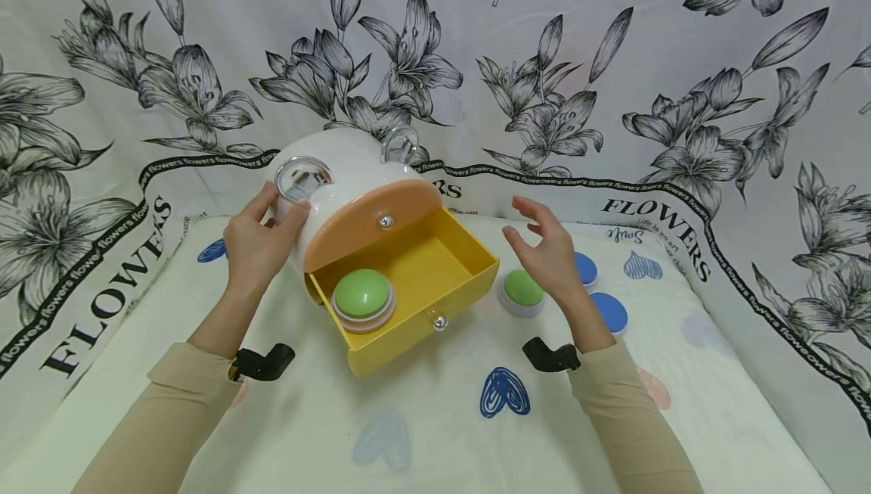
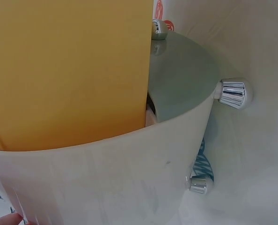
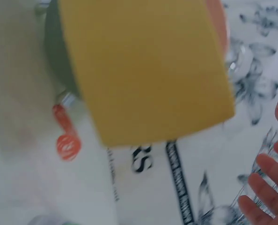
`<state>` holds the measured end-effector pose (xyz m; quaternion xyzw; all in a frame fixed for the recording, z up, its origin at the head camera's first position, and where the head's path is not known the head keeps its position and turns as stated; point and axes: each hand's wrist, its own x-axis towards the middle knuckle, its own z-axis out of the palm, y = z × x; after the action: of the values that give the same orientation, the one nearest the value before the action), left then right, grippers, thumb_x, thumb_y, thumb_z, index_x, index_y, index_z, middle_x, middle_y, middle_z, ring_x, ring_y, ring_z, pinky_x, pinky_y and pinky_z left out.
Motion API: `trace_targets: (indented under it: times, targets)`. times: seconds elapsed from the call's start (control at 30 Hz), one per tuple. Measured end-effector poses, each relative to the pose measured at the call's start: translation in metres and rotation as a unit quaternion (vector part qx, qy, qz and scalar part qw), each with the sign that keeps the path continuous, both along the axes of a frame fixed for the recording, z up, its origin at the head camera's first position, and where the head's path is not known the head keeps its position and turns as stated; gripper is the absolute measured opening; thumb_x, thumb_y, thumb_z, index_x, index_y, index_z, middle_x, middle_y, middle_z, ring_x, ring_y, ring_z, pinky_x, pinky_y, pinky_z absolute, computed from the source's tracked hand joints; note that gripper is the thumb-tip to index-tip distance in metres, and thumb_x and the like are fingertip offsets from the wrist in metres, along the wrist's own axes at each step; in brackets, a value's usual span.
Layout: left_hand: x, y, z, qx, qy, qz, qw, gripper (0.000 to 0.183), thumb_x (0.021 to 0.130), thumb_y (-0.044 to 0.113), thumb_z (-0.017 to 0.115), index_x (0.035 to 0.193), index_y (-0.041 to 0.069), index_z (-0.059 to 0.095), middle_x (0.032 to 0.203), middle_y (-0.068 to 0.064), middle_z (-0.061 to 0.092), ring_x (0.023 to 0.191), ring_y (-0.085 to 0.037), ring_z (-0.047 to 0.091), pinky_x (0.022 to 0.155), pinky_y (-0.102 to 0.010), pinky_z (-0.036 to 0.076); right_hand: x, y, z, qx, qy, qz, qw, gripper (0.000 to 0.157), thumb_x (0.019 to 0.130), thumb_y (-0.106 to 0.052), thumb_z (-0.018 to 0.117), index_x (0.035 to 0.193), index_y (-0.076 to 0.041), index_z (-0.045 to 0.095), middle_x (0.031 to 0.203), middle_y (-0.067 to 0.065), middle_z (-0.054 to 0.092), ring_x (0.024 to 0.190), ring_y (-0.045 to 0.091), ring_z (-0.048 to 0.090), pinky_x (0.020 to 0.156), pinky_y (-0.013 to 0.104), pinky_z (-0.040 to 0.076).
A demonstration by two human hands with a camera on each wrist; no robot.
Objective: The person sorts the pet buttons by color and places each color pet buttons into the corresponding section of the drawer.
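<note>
Beige sleeves [image 1: 163,422] lead forward: left hand [image 1: 261,233] grips the white shell [image 1: 354,165]; right hand [image 1: 550,252], fingers loose, holds nothing. Brace firmly, preventing the extended yellow drawer [image 1: 401,339] from shifting.

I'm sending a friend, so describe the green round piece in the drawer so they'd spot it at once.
Find the white dome with an orange front. Its yellow drawer is pulled out, and the green round piece sits inside, toward the left in the head view. The other green one and the blue ones are outside, on the cloth.
</note>
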<state>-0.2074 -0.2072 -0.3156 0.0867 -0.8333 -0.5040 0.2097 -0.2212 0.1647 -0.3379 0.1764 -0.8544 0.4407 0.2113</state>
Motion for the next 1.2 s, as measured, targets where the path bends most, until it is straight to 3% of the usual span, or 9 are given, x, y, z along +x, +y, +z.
trace_targets:
  times: [0.17,0.47,0.67,0.87,1.2]
  targets:
    - [0.001,0.000,0.000,0.000,0.003,-0.003,1.0000,0.061,0.085,0.042,0.059,0.138,0.018,0.041,0.146,0.005,0.033,0.134,-0.014,0.032,0.100,-0.039,0.040,-0.006,0.017,-0.025,0.015,-0.067,-0.034,0.997,0.055,0.089,-0.027,0.061,0.138,-0.014,0.041,0.136,0.007,0.047,0.125,0.026,0.042,0.100,0.043,0.042]
    - [0.002,0.000,0.001,0.002,-0.001,0.000,1.0000,0.061,0.085,0.043,0.060,0.138,0.018,0.043,0.146,0.005,0.033,0.134,-0.014,0.032,0.100,-0.039,0.041,-0.013,0.037,-0.067,0.053,-0.188,-0.056,0.979,0.068,0.088,-0.043,0.057,0.143,-0.013,0.031,0.146,0.009,0.036,0.132,0.029,0.034,0.105,0.047,0.036]
    - [0.001,0.000,0.000,0.004,0.003,0.000,1.0000,0.061,0.085,0.043,0.060,0.137,0.018,0.043,0.146,0.004,0.034,0.134,-0.014,0.033,0.100,-0.039,0.040,-0.013,0.045,-0.090,0.061,-0.223,-0.054,0.971,0.072,0.088,-0.040,0.058,0.144,-0.007,0.028,0.147,0.016,0.031,0.133,0.034,0.031,0.106,0.049,0.034]
    - [0.001,-0.001,-0.001,0.000,0.011,-0.005,0.9999,0.063,0.084,0.043,0.061,0.137,0.017,0.042,0.145,0.005,0.034,0.134,-0.014,0.032,0.101,-0.038,0.039,-0.011,0.048,-0.107,0.084,-0.256,-0.062,0.961,0.077,0.088,-0.042,0.057,0.145,-0.004,0.023,0.147,0.020,0.028,0.135,0.036,0.027,0.111,0.050,0.024]
    - [0.000,-0.001,-0.001,0.002,0.007,-0.004,1.0000,0.063,0.084,0.044,0.061,0.138,0.018,0.041,0.145,0.006,0.034,0.134,-0.014,0.032,0.101,-0.038,0.039,-0.009,0.050,-0.120,0.112,-0.274,-0.069,0.953,0.082,0.086,-0.038,0.061,0.145,0.002,0.020,0.146,0.025,0.026,0.131,0.040,0.031,0.109,0.050,0.028]
